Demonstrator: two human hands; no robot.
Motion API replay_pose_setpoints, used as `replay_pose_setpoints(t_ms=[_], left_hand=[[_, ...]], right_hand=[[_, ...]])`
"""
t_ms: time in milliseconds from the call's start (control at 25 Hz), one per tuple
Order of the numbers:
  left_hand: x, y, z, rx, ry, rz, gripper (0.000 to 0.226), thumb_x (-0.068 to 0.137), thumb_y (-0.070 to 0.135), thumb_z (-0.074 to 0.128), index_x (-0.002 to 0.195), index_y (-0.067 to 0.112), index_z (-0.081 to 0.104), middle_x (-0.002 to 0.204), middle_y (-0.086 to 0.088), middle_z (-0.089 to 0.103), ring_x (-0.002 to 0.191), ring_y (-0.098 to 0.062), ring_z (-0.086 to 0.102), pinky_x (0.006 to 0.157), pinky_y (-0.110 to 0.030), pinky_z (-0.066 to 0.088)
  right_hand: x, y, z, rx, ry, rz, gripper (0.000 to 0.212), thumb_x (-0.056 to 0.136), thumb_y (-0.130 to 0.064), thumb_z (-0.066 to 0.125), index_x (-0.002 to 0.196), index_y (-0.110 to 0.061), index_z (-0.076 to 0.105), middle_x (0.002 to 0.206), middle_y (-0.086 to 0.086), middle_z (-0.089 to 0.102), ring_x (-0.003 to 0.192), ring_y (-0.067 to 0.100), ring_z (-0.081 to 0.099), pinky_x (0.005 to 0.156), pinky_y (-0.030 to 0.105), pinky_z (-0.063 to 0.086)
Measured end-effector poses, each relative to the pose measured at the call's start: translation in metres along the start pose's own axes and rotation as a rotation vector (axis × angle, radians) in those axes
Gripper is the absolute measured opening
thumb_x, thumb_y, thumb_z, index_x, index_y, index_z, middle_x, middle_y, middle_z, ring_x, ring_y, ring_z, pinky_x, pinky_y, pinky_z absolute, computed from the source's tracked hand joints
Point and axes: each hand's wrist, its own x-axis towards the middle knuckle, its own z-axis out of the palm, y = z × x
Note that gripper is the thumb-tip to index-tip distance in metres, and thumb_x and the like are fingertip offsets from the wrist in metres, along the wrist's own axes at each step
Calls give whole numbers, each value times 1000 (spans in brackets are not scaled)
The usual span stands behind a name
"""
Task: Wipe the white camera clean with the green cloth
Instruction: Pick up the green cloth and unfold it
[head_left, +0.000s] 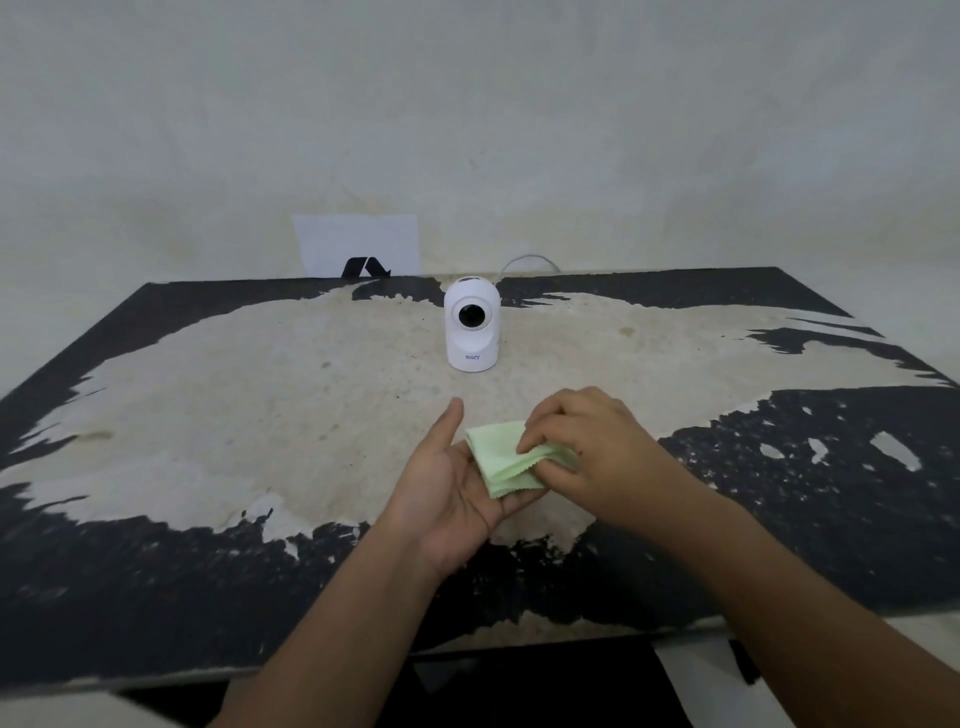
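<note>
Right hand (587, 447) pinching folded green cloth (506, 457) on open left hand (452, 488), rounded glossy white camera (471, 325) beyond

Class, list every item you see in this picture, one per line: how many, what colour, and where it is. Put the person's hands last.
camera: one, white with a dark lens, upright on the table near its far edge, lens facing the viewer
cable: one, pale grey, arching behind the camera at the table's far edge
cloth: one, light green, folded, held between both hands nearer than the camera
paper sheet: one, white with a black mark, against the wall behind the table
table: one, black coating worn away to beige, fills most of the view
wall: one, off-white, behind the table
left hand: one, palm up under the cloth
right hand: one, fingers pinching the cloth from above
</note>
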Motion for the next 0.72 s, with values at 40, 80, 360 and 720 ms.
replay_pose_setpoints(t_ms=[40, 80, 360, 720], left_hand=[[0, -1, 1, 29, 13, 21, 53, 94, 37, 43, 115, -9, 56, 112, -29, 65, 97, -39, 67, 82, -50, 55], [-1, -1, 2, 57, 29, 45, 42, 96, 28, 43, 116, -7, 56, 108, -28, 67, 92, -37, 68, 76, -47, 57], [1, 10, 15, 345, -7, 190, 26, 94, 15, 45, 108, 7, 66, 103, -15, 72, 87, -30, 70, 68, -44, 58], [35, 41, 18, 749, 56, 277, 16, 91, 15, 56, 91, 15, 71, 93, -11, 72, 80, -24, 68, 67, -38, 58]], right_hand=[[-6, 0, 1, 24, -5, 8, 22, 79, -32, 67, 100, -29, 70, 107, -14, 58, 103, 11, 47, 91, 28, 32], [-11, 1, 0, 104, 10, 49, 26, 77, -43, 65, 102, -35, 68, 109, -20, 55, 106, 5, 47, 93, 24, 32], [-6, 14, 7, 1452, -6, 631, 62, 67, -63, 65, 115, -23, 61, 117, 5, 68, 103, 26, 66, 84, 44, 55], [34, 26, 23, 1362, 42, 522, 32, 71, -15, 74, 99, -4, 63, 88, 11, 71, 79, 24, 69, 65, 36, 58]])
